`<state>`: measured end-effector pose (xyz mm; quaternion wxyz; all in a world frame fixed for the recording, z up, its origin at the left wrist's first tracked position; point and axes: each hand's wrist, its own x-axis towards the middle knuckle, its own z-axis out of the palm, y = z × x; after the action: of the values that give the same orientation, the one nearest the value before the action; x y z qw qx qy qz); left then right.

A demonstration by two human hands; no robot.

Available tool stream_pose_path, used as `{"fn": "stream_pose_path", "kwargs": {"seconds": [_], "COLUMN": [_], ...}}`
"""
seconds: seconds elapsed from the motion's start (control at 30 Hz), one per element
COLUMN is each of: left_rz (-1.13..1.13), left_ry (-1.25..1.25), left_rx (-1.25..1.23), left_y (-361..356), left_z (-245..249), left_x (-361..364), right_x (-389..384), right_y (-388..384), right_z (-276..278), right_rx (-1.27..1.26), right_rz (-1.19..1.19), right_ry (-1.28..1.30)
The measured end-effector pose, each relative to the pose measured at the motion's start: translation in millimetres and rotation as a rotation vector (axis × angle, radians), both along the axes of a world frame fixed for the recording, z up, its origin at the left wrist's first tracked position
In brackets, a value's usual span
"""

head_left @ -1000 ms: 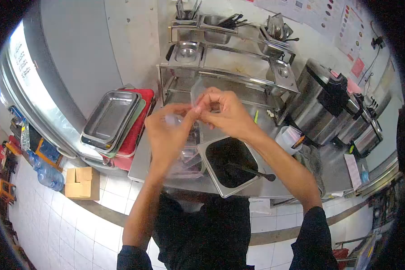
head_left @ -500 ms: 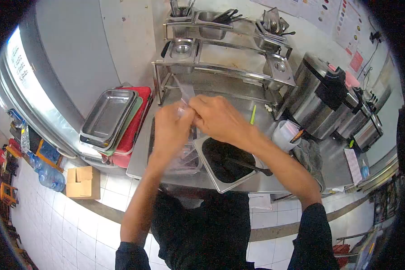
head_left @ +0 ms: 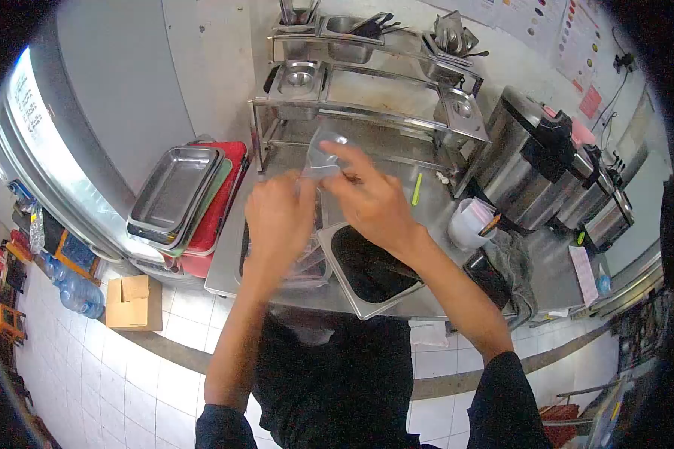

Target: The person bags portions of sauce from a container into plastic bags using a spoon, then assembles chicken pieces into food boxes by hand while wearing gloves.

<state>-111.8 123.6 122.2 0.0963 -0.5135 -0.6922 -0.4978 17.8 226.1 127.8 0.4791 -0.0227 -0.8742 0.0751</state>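
Note:
A small clear plastic bag [head_left: 323, 153] is held up between both hands above the steel counter. My left hand [head_left: 281, 213] is closed on its lower left edge. My right hand [head_left: 371, 194] pinches the bag from the right, with the index finger raised over it. Under my right hand lies a steel pan of dark contents [head_left: 367, 280]. Below my left hand, a clear plastic container [head_left: 307, 273] rests on the counter, partly hidden by the hand and forearm.
Stacked metal trays [head_left: 176, 194] and a red tray [head_left: 228, 198] stand at left. Behind is a steel rack [head_left: 382, 108] with pans and utensils. A green stick [head_left: 417, 189], white tub [head_left: 468, 224], grey cloth [head_left: 513, 269] and large steel urns [head_left: 513, 165] are at right.
The bag looks wider and more spread. My right hand has moved slightly right, its index finger now lifted. My left hand has shifted a little left, and the view has moved slightly.

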Motion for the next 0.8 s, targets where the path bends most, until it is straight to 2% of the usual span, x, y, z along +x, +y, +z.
{"fn": "stream_pose_path", "kwargs": {"seconds": [0.07,0.1,0.17,0.2,0.27,0.3,0.37,0.43,0.5,0.57,0.63,0.7,0.73,0.8], "left_rz": [0.116,0.115,0.152,0.15,-0.031,-0.039,-0.096,-0.072,-0.128,-0.193,-0.196,-0.162,-0.117,-0.091], "left_ry": [0.067,0.067,0.314,0.313,0.301,0.294,0.282,0.303,0.458,0.48,0.46,0.383,0.309,0.223], "left_rx": [-0.196,-0.196,-0.342,-0.339,-0.246,-0.261,-0.039,-0.116,-0.029,-0.059,0.022,-0.004,-0.029,0.044], "left_y": [-6,-7,-10,-13,-17,-24,-32,-29,-18,-16,-11,-15,-19,-28], "left_z": [12,12,10,10,11,11,17,23,18,14,12,11,10,-1], "left_x": [9,13,23,27,34,36,35,32,22,20,18,17,15,3], "right_x": [1,0,1,3,8,12,19,24,26,30,33,43,53,81], "right_y": [5,5,4,3,0,0,11,14,17,15,16,12,8,-2], "right_z": [-4,-4,-4,0,11,10,10,11,11,14,20,21,21,16], "right_rx": [0.231,0.23,0.032,0.035,-0.521,-0.536,-0.598,-0.658,-0.663,-0.67,-0.656,-0.749,-0.753,-0.222], "right_rz": [-0.151,-0.153,-0.195,-0.198,-0.202,-0.207,-0.023,-0.036,0.142,0.14,0.143,0.016,0.011,-0.397], "right_ry": [-0.169,-0.169,-0.139,-0.14,-0.17,-0.177,-0.15,-0.258,-0.239,-0.242,-0.239,-0.122,-0.123,-0.557]}}
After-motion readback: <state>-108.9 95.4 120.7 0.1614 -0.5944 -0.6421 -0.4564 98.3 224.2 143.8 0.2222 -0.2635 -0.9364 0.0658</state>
